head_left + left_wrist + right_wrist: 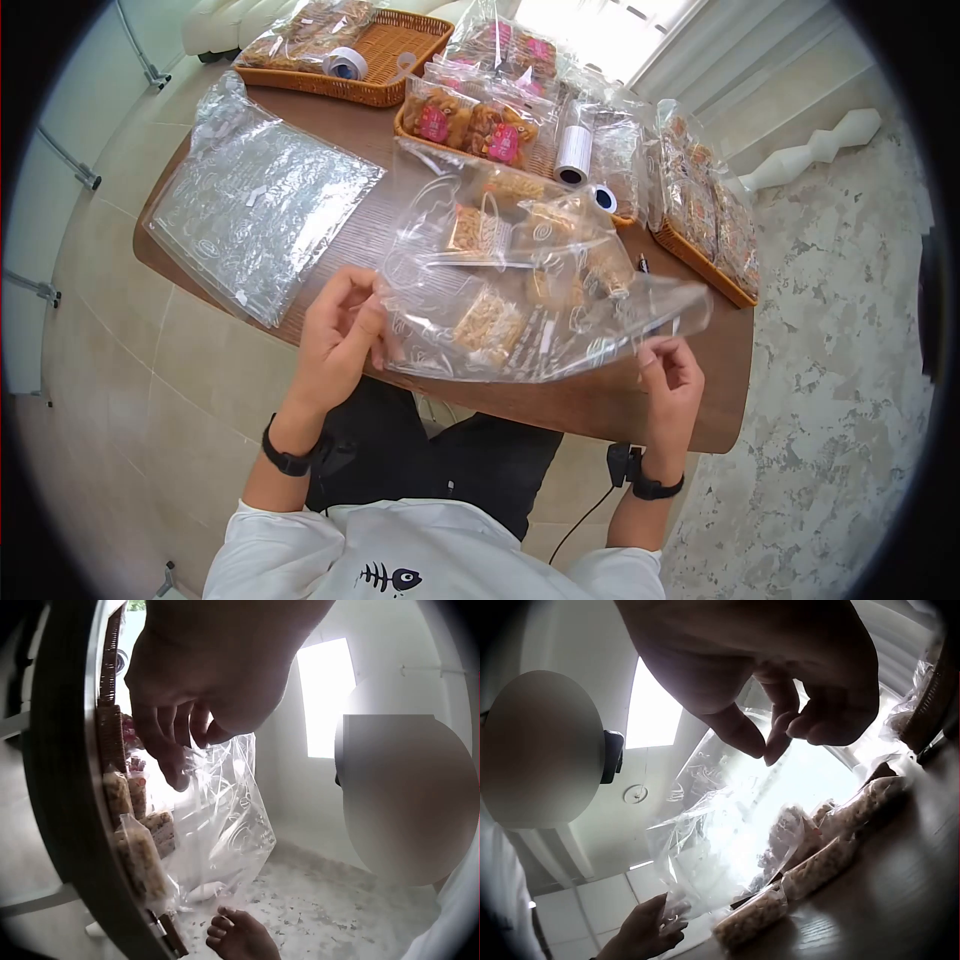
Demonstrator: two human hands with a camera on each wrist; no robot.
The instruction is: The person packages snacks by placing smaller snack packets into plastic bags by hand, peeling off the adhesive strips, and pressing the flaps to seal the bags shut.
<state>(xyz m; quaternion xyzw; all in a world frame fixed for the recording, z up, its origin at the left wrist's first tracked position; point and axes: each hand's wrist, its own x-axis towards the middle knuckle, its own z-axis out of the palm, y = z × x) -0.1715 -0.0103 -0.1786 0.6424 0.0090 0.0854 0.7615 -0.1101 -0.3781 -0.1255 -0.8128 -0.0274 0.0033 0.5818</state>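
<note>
A large clear plastic bag (680, 303) is spread between both hands above the table. My left hand (345, 325) pinches its left edge between thumb and fingers, and in the left wrist view the film hangs from the fingertips. At the bag's right end my right hand (672, 378) pinches the rim, thumb and forefinger tips together in the right wrist view. Through the film show several individually wrapped crunchy snack blocks (490, 325), blurred by glare. From the side, these wrapped blocks (750, 919) lie on the tabletop under the bag.
A stack of flat clear bags (265, 205) lies on the table's left. Along the back stand a wicker tray (385, 60) with a tape roll (345, 63), a basket of packed snacks (470, 125) with a label roll (574, 152), and another snack basket (715, 265) at right.
</note>
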